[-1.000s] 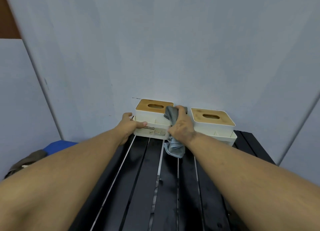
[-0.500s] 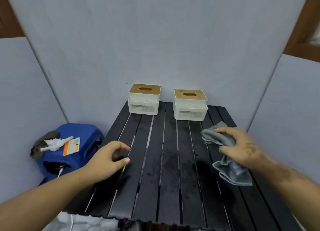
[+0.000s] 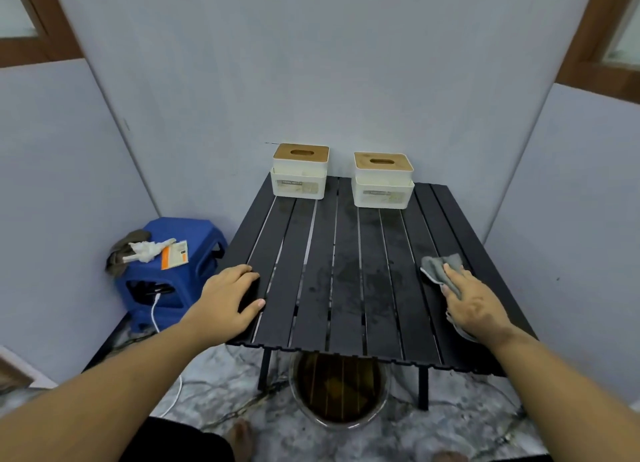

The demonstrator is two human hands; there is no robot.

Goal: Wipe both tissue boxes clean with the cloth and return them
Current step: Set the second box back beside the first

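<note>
Two white tissue boxes with wooden lids stand side by side at the far edge of the black slatted table (image 3: 346, 288): the left box (image 3: 300, 176) and the right box (image 3: 382, 181). The grey cloth (image 3: 438, 269) lies flat on the table's right side, and my right hand (image 3: 471, 302) rests palm-down on it with the fingers spread. My left hand (image 3: 230, 300) lies on the table's near left corner, fingers loosely curled, holding nothing. Both hands are well short of the boxes.
A blue plastic stool (image 3: 166, 271) stands left of the table with a rag, a white plug and an orange card on top, and a white cable hangs from it. Beneath the table's front edge sits a round bucket (image 3: 341, 390). Grey walls close in behind and on both sides.
Both hands left the left box and drew back to the near part of the table. My right hand carried the cloth to the right side and laid it flat; the view pulled back.
</note>
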